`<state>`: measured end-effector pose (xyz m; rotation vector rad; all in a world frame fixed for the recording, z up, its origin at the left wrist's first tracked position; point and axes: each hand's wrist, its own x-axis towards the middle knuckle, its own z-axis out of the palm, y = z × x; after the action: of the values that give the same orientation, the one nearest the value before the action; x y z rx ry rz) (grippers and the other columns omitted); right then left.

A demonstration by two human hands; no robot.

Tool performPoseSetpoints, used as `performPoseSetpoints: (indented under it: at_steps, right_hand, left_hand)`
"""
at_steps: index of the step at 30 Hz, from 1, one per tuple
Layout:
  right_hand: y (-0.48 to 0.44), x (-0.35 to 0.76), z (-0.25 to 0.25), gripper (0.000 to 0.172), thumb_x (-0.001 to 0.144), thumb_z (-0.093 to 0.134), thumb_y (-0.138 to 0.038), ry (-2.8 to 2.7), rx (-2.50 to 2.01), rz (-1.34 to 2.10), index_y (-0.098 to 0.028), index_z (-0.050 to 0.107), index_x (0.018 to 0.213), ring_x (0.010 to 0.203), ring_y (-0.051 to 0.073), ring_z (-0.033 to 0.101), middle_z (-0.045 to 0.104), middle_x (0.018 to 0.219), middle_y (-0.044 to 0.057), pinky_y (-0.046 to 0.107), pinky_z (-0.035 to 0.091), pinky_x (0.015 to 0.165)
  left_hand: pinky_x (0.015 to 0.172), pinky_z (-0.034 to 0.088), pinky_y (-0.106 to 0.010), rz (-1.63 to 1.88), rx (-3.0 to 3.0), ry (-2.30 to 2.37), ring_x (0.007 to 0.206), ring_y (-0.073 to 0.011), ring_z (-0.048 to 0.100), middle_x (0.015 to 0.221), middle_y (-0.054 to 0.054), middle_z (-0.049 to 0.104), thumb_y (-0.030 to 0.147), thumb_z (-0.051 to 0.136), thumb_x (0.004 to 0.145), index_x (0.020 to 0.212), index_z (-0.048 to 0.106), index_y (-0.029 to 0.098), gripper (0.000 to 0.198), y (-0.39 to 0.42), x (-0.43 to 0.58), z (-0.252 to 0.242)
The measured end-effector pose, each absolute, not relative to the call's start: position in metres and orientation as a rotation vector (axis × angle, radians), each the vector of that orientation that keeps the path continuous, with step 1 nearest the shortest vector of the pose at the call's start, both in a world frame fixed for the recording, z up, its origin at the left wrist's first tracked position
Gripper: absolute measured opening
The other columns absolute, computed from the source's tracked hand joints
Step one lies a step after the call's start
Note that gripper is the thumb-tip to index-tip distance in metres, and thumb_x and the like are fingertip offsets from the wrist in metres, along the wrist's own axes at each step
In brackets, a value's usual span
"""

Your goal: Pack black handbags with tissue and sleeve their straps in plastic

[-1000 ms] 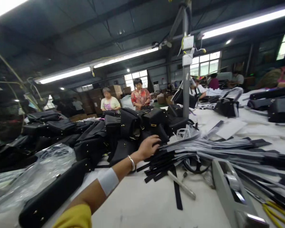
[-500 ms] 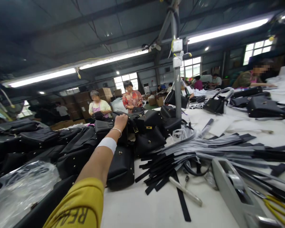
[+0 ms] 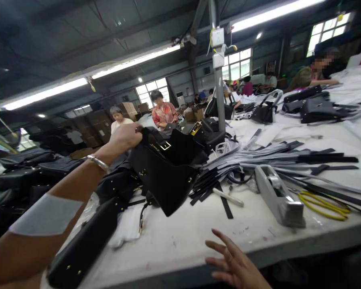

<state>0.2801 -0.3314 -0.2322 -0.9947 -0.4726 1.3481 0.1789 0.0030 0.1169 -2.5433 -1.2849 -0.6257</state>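
Observation:
A black handbag point(image 3: 164, 176) with gold fittings hangs tilted over the white table. My left hand point(image 3: 128, 136) is closed on its upper left edge; whether it grips a strap or the rim is hidden by the fingers. At the table's front edge, my right hand point(image 3: 233, 263) reaches in from below with fingers spread, holding nothing, apart from the bag. Another black bag point(image 3: 88, 241) lies on its side under my left forearm, beside a white wrapped piece point(image 3: 128, 226).
Black bags point(image 3: 21, 178) are heaped on the left. To the right lie black and grey straps point(image 3: 228, 164), a white marker-like stick point(image 3: 228, 197), a grey tape dispenser point(image 3: 278, 196) and yellow-handled scissors point(image 3: 323, 204). A metal post point(image 3: 219, 100) rises behind. Co-workers point(image 3: 164, 112) are across the table.
My left hand has lifted the handbag from the pile and brought it nearer. My right hand has come into view at the bottom. The view has shifted and tilted down.

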Motion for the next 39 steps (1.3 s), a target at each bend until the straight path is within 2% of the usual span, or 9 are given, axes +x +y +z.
performPoseSetpoints:
  at_steps: [3, 9, 14, 19, 24, 28, 32, 37, 39]
  right_hand:
    - [-0.323, 0.252, -0.204, 0.097, 0.079, 0.065, -0.074, -0.365, -0.632, 1.434, -0.031, 0.022, 0.154, 0.117, 0.033, 0.064, 0.051, 0.148, 0.013, 0.047, 0.051, 0.098]
    - [-0.338, 0.23, -0.198, 0.056, 0.094, 0.063, -0.048, -0.229, -0.504, 1.29, -0.022, 0.045, 0.14, 0.106, 0.021, 0.069, 0.066, 0.129, 0.009, 0.032, 0.054, 0.09]
    - [-0.336, 0.267, -0.208, 0.076, 0.09, 0.067, -0.051, -0.306, -0.836, 0.99, -0.023, 0.031, 0.15, 0.103, 0.02, 0.07, 0.067, 0.127, 0.009, 0.032, 0.057, 0.088]
    - [-0.305, 0.3, -0.229, 0.071, 0.083, 0.068, -0.059, -0.447, -1.044, 0.849, -0.024, 0.048, 0.141, 0.11, 0.026, 0.068, 0.068, 0.127, 0.009, 0.043, 0.054, 0.099]
    - [-0.296, 0.305, -0.275, 0.075, 0.057, 0.087, -0.055, -0.505, -1.312, 0.66, -0.022, 0.065, 0.121, 0.116, 0.035, 0.064, 0.074, 0.112, 0.01, 0.054, 0.042, 0.111]
    - [-0.307, 0.303, -0.286, 0.075, 0.071, 0.074, -0.066, -0.54, -1.452, 0.591, -0.019, 0.06, 0.128, 0.105, 0.034, 0.07, 0.073, 0.114, 0.013, 0.055, 0.049, 0.105]
    - [-0.317, 0.3, -0.279, 0.069, 0.076, 0.07, -0.066, -0.572, -1.57, 0.561, -0.022, 0.06, 0.128, 0.099, 0.03, 0.073, 0.076, 0.106, 0.01, 0.051, 0.05, 0.104]
    - [-0.362, 0.3, -0.313, 0.052, 0.073, 0.068, -0.07, -0.577, -1.744, 0.606, -0.021, 0.075, 0.088, 0.071, 0.029, 0.074, 0.076, 0.077, 0.01, 0.047, 0.063, 0.082]
    - [-0.39, 0.301, -0.344, 0.055, 0.066, 0.067, -0.075, -0.521, -1.896, 0.728, -0.023, 0.076, 0.081, 0.077, 0.032, 0.074, 0.077, 0.081, 0.011, 0.045, 0.064, 0.078]
  left_hand:
    - [0.061, 0.055, -0.037, -0.457, -2.813, -1.385, 0.063, -0.0276, 0.068, 0.084, -0.009, 0.072, 0.026, 0.052, 0.077, 0.111, 0.072, 0.021, 0.039, -0.022, 0.16, 0.078]
    - [0.041, 0.048, -0.029, -0.395, -3.06, -1.689, 0.051, -0.0227, 0.06, 0.07, -0.006, 0.068, 0.029, 0.055, 0.065, 0.114, 0.069, 0.013, 0.053, -0.059, 0.112, 0.017]
    - [0.043, 0.051, -0.026, -0.627, -3.232, -1.96, 0.06, -0.0202, 0.062, 0.077, -0.005, 0.069, 0.032, 0.062, 0.062, 0.113, 0.068, 0.011, 0.056, -0.087, 0.074, -0.021]
    - [0.047, 0.055, -0.025, -1.07, -3.192, -1.944, 0.075, -0.0218, 0.065, 0.094, -0.01, 0.069, 0.034, 0.061, 0.074, 0.12, 0.067, 0.011, 0.052, -0.106, 0.062, -0.091]
    - [0.068, 0.058, -0.034, -1.284, -3.112, -1.848, 0.088, -0.0243, 0.066, 0.109, -0.013, 0.068, 0.035, 0.056, 0.087, 0.13, 0.063, 0.014, 0.049, -0.121, 0.074, -0.154]
    - [0.092, 0.052, -0.038, -1.454, -3.159, -1.628, 0.102, -0.0252, 0.063, 0.118, -0.014, 0.066, 0.042, 0.056, 0.093, 0.13, 0.063, 0.015, 0.047, -0.127, 0.076, -0.17]
    - [0.082, 0.056, -0.031, -1.534, -3.33, -1.51, 0.103, -0.0226, 0.065, 0.125, -0.012, 0.065, 0.047, 0.05, 0.097, 0.132, 0.061, 0.018, 0.047, -0.126, 0.051, -0.171]
    - [0.079, 0.056, -0.028, -1.881, -3.474, -1.518, 0.107, -0.0222, 0.066, 0.13, -0.011, 0.064, 0.049, 0.056, 0.094, 0.132, 0.061, 0.022, 0.046, -0.139, -0.02, -0.183]
    - [0.08, 0.055, -0.028, -2.021, -3.359, -1.827, 0.102, -0.0213, 0.067, 0.119, -0.01, 0.07, 0.05, 0.059, 0.093, 0.12, 0.068, 0.022, 0.041, -0.155, -0.054, -0.206]
